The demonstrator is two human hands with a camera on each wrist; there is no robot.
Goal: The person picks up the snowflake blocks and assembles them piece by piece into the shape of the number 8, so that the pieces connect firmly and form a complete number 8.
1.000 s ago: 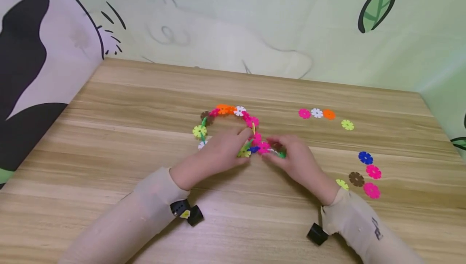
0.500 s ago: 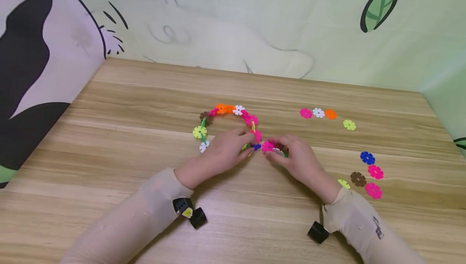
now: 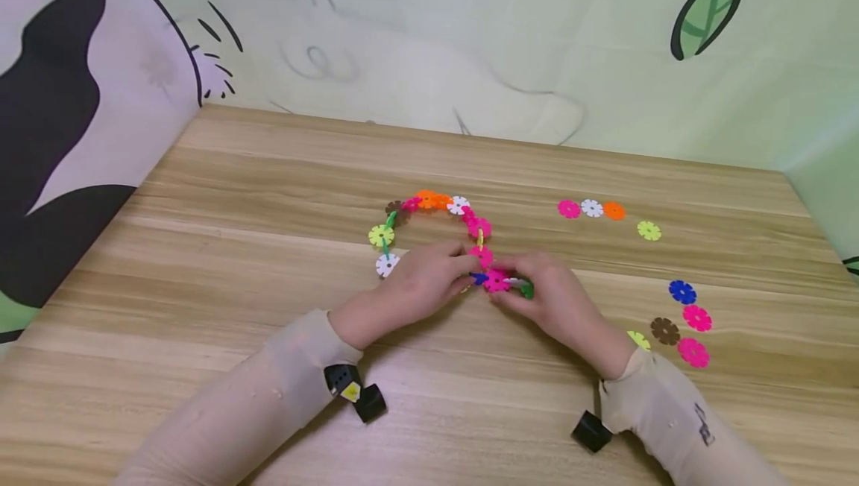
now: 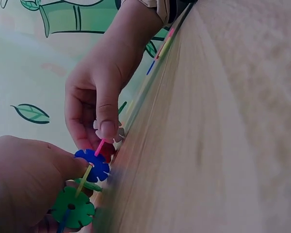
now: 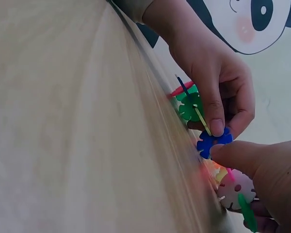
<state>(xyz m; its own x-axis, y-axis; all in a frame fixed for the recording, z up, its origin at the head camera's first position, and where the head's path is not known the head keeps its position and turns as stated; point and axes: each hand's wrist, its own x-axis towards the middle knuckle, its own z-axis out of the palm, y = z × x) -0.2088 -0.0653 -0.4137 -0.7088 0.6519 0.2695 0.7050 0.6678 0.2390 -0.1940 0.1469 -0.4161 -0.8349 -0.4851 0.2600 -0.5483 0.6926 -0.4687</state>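
A chain of interlocked plastic snowflake discs (image 3: 426, 199) curves across the table in orange, pink, white, brown, green and yellow. My left hand (image 3: 423, 281) pinches its near end at a blue disc (image 4: 98, 167), beside a green disc (image 4: 72, 208). From the right, my right hand (image 3: 553, 292) grips a short joined piece: a pink disc (image 3: 497, 280), a white disc (image 5: 235, 190) and a green disc (image 3: 528, 290). The pink disc meets the blue one edge to edge; how deep their slots engage cannot be told. Fingers of the left hand cover part of the chain.
Loose discs lie flat at the right: a pink (image 3: 569, 209), a white (image 3: 592, 208), an orange (image 3: 614, 211) and a yellow (image 3: 649, 230) at the back, a blue (image 3: 682, 292), a brown (image 3: 666, 331) and more nearer. A painted wall (image 3: 403, 46) borders the table.
Half a second ago a gap showed between the pink disc and the blue one; now they touch again. The chain has shifted slightly right with my left hand.
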